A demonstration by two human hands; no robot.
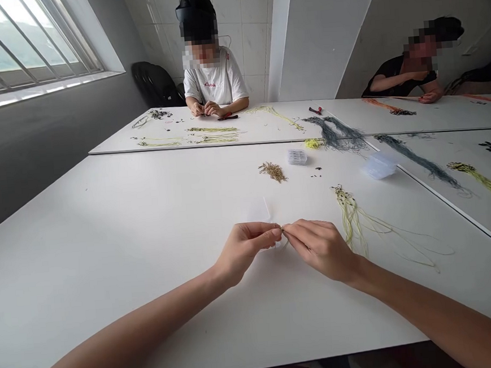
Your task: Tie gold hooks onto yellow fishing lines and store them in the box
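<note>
My left hand [250,243] is closed in a pinch, thumb against fingers, over the middle of the white table. Fingertip to fingertip with it, my right hand [318,243] is pinched shut too. A tiny metallic-looking piece [277,225] shows at the left fingertips; its kind is too small to make out. What the right fingers hold is hidden. Under and behind the hands lies something clear, perhaps a plastic lid or bag [258,210]. To the right of my right hand, a bunch of pale yellow-green cords [350,215] with dark ends spreads over the table.
Beyond my hands lie a heap of small gold-coloured metal pieces [273,171], a clear compartment box [297,157] and a bright yellow bundle [314,143]. Grey cords [337,134] and a translucent container [379,165] are farther right. Two people [214,79] sit across the tables, handling small things.
</note>
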